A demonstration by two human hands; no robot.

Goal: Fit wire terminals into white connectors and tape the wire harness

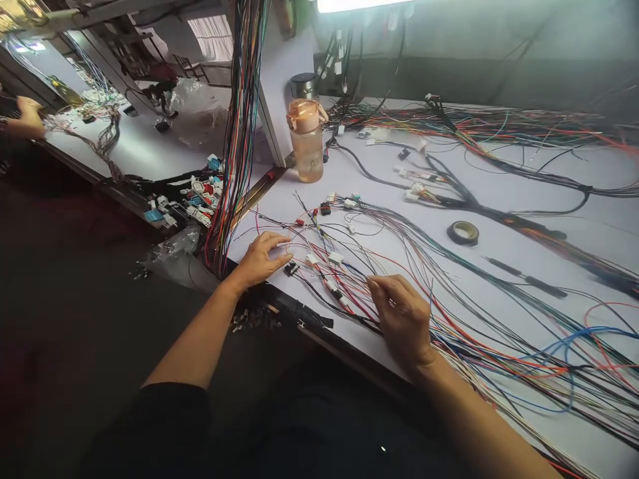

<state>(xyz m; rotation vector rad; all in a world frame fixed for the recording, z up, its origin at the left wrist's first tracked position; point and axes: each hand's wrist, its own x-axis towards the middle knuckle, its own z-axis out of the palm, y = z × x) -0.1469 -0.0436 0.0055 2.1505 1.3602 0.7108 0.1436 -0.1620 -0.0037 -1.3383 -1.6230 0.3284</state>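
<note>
My left hand (262, 259) is over the table's left front edge, thumb and fingers apart, with nothing seen between them. Just right of it lie a black connector (291, 268) and a white connector (335, 258) on wire ends. My right hand (402, 316) is closed in a pinch above a spread of thin coloured wires (359, 286). What its fingertips hold, if anything, is too small to make out. Below the wires, a black-sheathed cable (319, 296) runs along the front edge towards my right wrist.
A water bottle (307, 133) stands at the back left beside a hanging wire bundle (242, 126). Black tape (462, 232) and a dark pen-like tool (524, 276) lie to the right. Taped harnesses (479, 207) cross the back. Another person's hand (27, 116) shows far left.
</note>
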